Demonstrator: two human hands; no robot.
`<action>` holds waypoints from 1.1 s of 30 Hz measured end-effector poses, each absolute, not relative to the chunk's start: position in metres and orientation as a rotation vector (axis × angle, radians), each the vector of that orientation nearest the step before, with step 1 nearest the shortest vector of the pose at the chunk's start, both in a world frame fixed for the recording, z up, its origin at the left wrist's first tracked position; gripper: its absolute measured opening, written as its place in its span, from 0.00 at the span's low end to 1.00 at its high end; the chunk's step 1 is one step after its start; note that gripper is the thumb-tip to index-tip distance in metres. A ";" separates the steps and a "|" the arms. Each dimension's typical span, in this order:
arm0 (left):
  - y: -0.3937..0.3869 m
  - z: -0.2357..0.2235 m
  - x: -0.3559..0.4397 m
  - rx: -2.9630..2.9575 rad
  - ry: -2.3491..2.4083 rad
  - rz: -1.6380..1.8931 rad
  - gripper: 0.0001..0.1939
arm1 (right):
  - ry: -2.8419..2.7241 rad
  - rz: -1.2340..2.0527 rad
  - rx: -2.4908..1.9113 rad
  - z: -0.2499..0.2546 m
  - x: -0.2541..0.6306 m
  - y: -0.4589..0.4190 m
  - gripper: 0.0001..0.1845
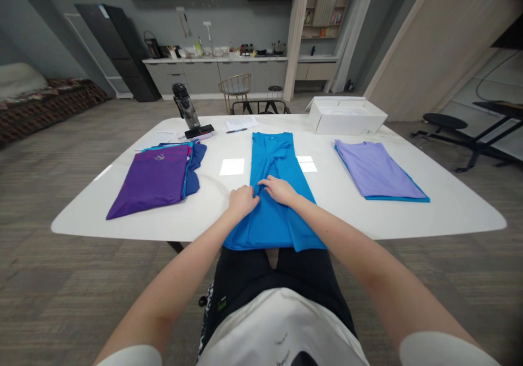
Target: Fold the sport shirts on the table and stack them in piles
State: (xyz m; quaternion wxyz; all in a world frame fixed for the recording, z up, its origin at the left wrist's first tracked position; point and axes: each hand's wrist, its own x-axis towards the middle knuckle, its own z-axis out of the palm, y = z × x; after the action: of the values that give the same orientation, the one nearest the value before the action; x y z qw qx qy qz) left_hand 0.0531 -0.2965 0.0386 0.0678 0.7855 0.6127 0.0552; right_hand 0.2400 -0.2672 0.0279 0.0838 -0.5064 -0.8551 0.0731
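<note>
A turquoise shirt lies lengthwise on the white table, its near end hanging over the edge toward my lap. My left hand grips a fold of the cloth near the middle. My right hand lies on the same shirt, fingertips reaching the fold beside my left hand. To the left sits a folded purple garment over a blue layer. To the right lies a folded lilac garment with a turquoise edge below it.
At the table's far side stand a water bottle, a black phone, a sheet of paper, a pen and a white box. A gold chair and a black bench stand beyond the table.
</note>
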 end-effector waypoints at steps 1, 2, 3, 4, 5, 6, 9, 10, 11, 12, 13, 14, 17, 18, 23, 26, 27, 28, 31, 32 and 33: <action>-0.301 0.040 0.049 2.355 1.853 0.146 0.13 | -2.564 0.206 -1.504 0.028 0.237 -0.269 0.21; -0.307 0.041 0.046 2.345 1.852 0.130 0.14 | -2.574 0.197 -1.491 0.029 0.234 -0.272 0.20; -0.312 0.043 0.042 2.335 1.845 0.118 0.13 | -2.586 0.191 -1.476 0.030 0.231 -0.275 0.19; -0.318 0.044 0.039 2.324 1.833 0.110 0.13 | -2.598 0.190 -1.457 0.031 0.229 -0.279 0.18; -0.324 0.046 0.036 2.312 1.817 0.106 0.13 | -2.613 0.193 -1.433 0.032 0.228 -0.283 0.16; -0.330 0.047 0.033 2.300 1.802 0.106 0.12 | -2.626 0.201 -1.408 0.033 0.227 -0.287 0.15; -0.345 0.049 0.030 2.297 1.756 0.126 0.12 | -2.638 0.235 -1.349 0.033 0.226 -0.301 0.13; -0.350 0.049 0.030 2.308 1.742 0.134 0.11 | -2.630 0.249 -1.341 0.032 0.225 -0.305 0.13; -0.354 0.049 0.030 2.321 1.732 0.141 0.11 | -2.620 0.262 -1.339 0.031 0.224 -0.309 0.14; -0.357 0.048 0.030 2.334 1.731 0.148 0.11 | -2.612 0.274 -1.340 0.029 0.223 -0.312 0.14; -0.360 0.047 0.030 2.343 1.743 0.156 0.11 | -2.605 0.283 -1.342 0.028 0.222 -0.314 0.15; -0.363 0.046 0.030 2.344 1.767 0.161 0.11 | -2.601 0.287 -1.346 0.027 0.221 -0.316 0.15; -0.372 0.044 0.028 2.297 1.847 0.155 0.11 | -2.599 0.276 -1.356 0.027 0.218 -0.319 0.14; -0.374 0.045 0.027 2.266 1.853 0.147 0.11 | -2.600 0.270 -1.359 0.028 0.218 -0.320 0.13; -0.386 0.056 0.023 2.127 1.733 0.290 0.11 | -2.587 0.222 -1.339 0.039 0.228 -0.326 0.12; -0.391 0.059 0.034 2.087 1.613 0.449 0.09 | -2.543 0.179 -1.359 0.046 0.245 -0.333 0.12; -0.392 0.059 0.040 2.071 1.571 0.484 0.08 | -2.526 0.174 -1.380 0.047 0.251 -0.337 0.12; -0.392 0.057 0.046 2.049 1.529 0.508 0.08 | -2.514 0.174 -1.401 0.047 0.257 -0.341 0.12; -0.393 0.049 0.068 1.950 1.407 0.575 0.06 | -2.510 0.182 -1.407 0.045 0.271 -0.357 0.13; -0.394 0.046 0.074 1.920 1.380 0.604 0.06 | -2.520 0.183 -1.389 0.043 0.273 -0.363 0.14; -0.394 0.044 0.079 1.900 1.363 0.635 0.05 | -2.530 0.186 -1.371 0.040 0.275 -0.369 0.13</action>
State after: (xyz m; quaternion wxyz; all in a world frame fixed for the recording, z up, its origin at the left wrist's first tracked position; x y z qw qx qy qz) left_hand 0.0792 -0.3944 0.0438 0.3516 0.7339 0.5268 0.2454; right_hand 0.2752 -0.3691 0.0403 0.1287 -0.4714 -0.8701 0.0639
